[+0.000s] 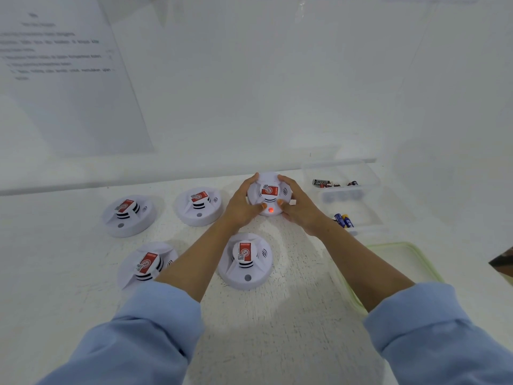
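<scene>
On a white table (277, 329), four white, red-labelled alarms are sitting apart: the far-left detector (128, 215), the back-middle detector (198, 205), the near-left detector (147, 265) and the near-middle detector (245, 261). At the right, a clear divided box (369, 173) is holding loose batteries (322, 183). A green-rimmed lid (416, 262) is lying nearer. A printed sheet (61, 65) is hanging on the wall.

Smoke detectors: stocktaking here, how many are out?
5 smoke detectors: one gripped between left hand and right hand, two left of it, two nearer the person. None looks hidden.
</scene>
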Demonstrator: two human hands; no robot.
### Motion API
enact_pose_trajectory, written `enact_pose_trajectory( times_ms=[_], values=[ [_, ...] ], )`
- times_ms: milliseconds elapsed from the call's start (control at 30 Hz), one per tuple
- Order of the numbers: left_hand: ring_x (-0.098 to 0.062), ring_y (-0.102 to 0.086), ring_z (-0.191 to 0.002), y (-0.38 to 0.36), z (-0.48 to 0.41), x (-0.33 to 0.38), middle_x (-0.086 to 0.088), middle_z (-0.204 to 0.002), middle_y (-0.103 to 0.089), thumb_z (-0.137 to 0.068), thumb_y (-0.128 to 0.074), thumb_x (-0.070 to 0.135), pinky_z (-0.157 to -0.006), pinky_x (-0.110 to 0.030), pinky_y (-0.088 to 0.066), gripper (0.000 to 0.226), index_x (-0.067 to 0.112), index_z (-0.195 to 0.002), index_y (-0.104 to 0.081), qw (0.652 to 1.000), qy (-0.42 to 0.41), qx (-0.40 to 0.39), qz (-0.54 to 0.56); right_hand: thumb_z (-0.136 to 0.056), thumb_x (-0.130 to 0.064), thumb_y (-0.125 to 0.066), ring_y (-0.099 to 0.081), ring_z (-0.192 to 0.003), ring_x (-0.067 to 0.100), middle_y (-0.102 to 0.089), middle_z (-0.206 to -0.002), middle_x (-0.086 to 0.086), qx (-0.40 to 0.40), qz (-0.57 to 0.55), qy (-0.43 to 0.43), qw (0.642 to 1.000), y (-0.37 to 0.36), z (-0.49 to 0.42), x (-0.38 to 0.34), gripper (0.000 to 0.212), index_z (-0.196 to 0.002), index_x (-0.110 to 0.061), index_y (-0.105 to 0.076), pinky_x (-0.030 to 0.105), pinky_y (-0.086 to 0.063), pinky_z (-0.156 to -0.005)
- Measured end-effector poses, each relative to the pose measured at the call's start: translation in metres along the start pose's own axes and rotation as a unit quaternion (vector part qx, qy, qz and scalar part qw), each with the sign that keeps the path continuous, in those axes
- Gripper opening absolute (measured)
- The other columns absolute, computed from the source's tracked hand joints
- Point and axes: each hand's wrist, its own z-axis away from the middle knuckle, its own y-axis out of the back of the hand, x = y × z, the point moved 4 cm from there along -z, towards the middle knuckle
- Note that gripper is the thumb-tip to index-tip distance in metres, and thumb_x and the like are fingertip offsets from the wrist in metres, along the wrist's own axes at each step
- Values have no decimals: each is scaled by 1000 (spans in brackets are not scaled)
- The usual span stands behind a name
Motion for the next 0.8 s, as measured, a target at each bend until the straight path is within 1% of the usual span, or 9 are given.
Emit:
enact_pose_trajectory(
  times_ms=[100, 167, 467, 567, 633, 700, 733, 767, 800],
  values=[
    [-29, -42, -128, 0, 0, 0, -11, -143, -38, -84, -63, 2, -102, -48, -42, 70, 15, -144, -29, 1000, 0, 0, 3, -93, -6, -47, -49, -110, 10, -39, -139, 8, -1, 3, 7, 1000, 0, 0, 1, 51, -140, -14, -27, 10, -51, -73],
    [-28, -42, -128, 0, 1, 1, -10, -143, -38, -85, -63, 2, -103, -47, -42, 69, 15, -143, -29, 1000, 0, 0, 0, -93, -6, -47, -47, -115, 15, -38, -141, 10, -1, 9, 5, 1000, 0, -1, 2, 51, -140, -14, -27, 11, -51, -74],
    [-27, -41, -129, -1, 0, 0, -10, -143, -39, -85, -63, 4, -105, -44, -41, 69, 15, -144, -28, 1000, 5, 4, -9, -94, -6, -46, -44, -116, 17, -38, -142, 10, 2, 28, 1, 1000, 2, -3, 4, 52, -140, -13, -26, 7, -49, -68],
    [-27, -41, -129, -1, 1, 1, -10, -143, -38, -84, -63, 1, -105, -46, -40, 69, 13, -143, -28, 1000, 2, 3, -4, -93, -7, -47, -44, -117, 17, -38, -142, 12, 1, 35, 3, 999, 4, -4, 7, 52, -141, -12, -25, 9, -49, -72],
    [-27, -41, -129, -1, 1, 2, -10, -143, -38, -84, -62, 1, -105, -47, -39, 69, 13, -143, -28, 1000, 2, 4, -4, -93, -14, -50, -45, -116, 16, -38, -142, 10, 3, 30, 1, 1000, 3, -4, 7, 54, -141, -13, -25, 11, -51, -75],
    [-27, -41, -129, -1, 1, 2, -11, -143, -38, -84, -62, 0, -105, -47, -40, 69, 12, -143, -28, 1000, 1, 5, -3, -86, -29, -55, -47, -113, 14, -40, -139, 5, -5, 24, 5, 1000, 3, -4, 8, 63, -140, -14, -26, 11, -51, -73],
    [-28, -41, -129, -2, 1, 2, -11, -143, -39, -84, -62, 0, -105, -47, -40, 69, 12, -143, -28, 1000, 0, 6, -2, -85, -30, -56, -47, -114, 14, -40, -139, 5, -5, 22, 5, 1000, 3, -5, 8, 64, -140, -15, -26, 10, -50, -71],
    [-28, -41, -129, -2, 1, 2, -11, -143, -39, -84, -62, 0, -105, -48, -40, 69, 12, -143, -28, 1000, 0, 7, -3, -87, -27, -56, -46, -115, 15, -39, -141, 7, -5, 21, 0, 1000, 3, -5, 8, 62, -140, -15, -26, 9, -49, -71],
    [-28, -41, -129, -2, 1, 2, -12, -143, -39, -84, -63, 0, -105, -48, -40, 69, 12, -143, -29, 1000, -1, 9, -4, -86, -28, -59, -46, -115, 15, -38, -142, 9, -5, 21, -2, 1000, 3, -5, 7, 65, -140, -15, -26, 9, -49, -70]
  ],
)
